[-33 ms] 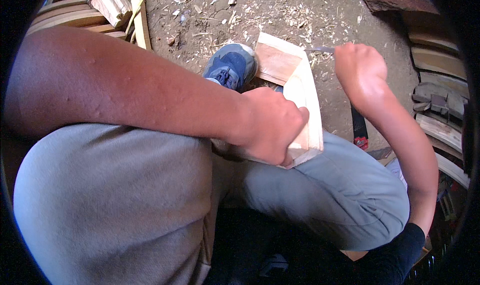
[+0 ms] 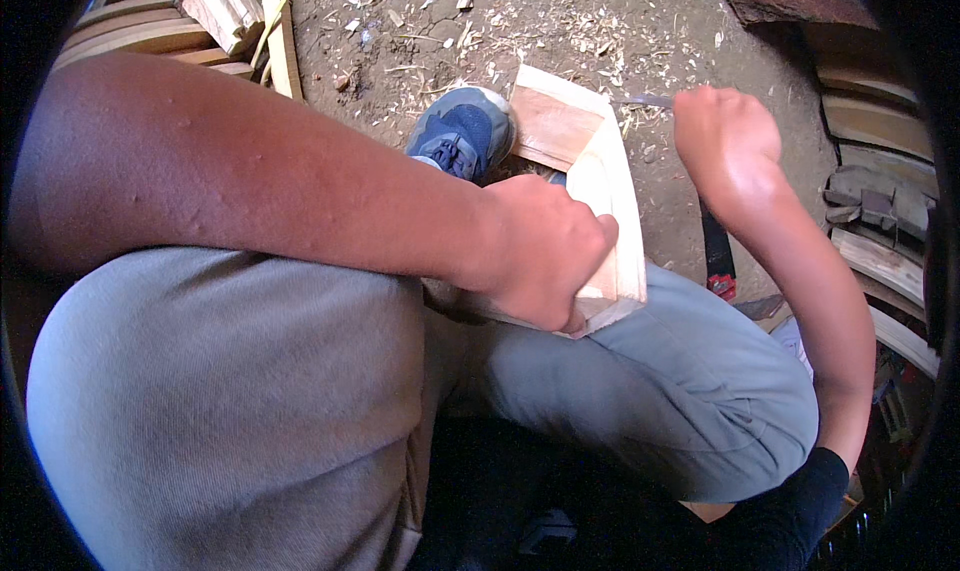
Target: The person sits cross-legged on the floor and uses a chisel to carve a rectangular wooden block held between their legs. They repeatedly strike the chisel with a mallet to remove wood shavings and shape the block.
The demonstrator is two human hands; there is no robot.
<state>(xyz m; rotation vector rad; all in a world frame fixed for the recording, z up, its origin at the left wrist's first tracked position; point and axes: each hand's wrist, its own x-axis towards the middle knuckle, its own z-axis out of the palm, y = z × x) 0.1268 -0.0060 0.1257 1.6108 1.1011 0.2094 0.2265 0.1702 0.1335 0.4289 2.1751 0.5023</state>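
A pale wooden frame [image 2: 622, 206] with angled, box-like sides rests against my legs, its far panel standing beyond my left hand. My left hand [image 2: 540, 251] is closed over the near part of this frame, the thumb side at its right wall. Out to the right, my right hand [image 2: 728, 136] is closed in a fist round a thin metal-bladed tool [image 2: 648, 101]. The blade points left, its tip at or close to the far right corner of the frame. The fist hides the handle, so the kind of tool cannot be made out.
A blue shoe [image 2: 465, 136] stands left of the frame on a dirt floor [image 2: 380, 21] strewn with wood shavings. Curved wooden pieces [image 2: 880, 126] are stacked along the right; more boards [image 2: 140, 31] lie at the upper left. A black strip with a red end [image 2: 718, 256] lies below my right wrist.
My right hand and the blade have shifted very slightly to the right. My left hand and the wooden frame have stayed where they were.
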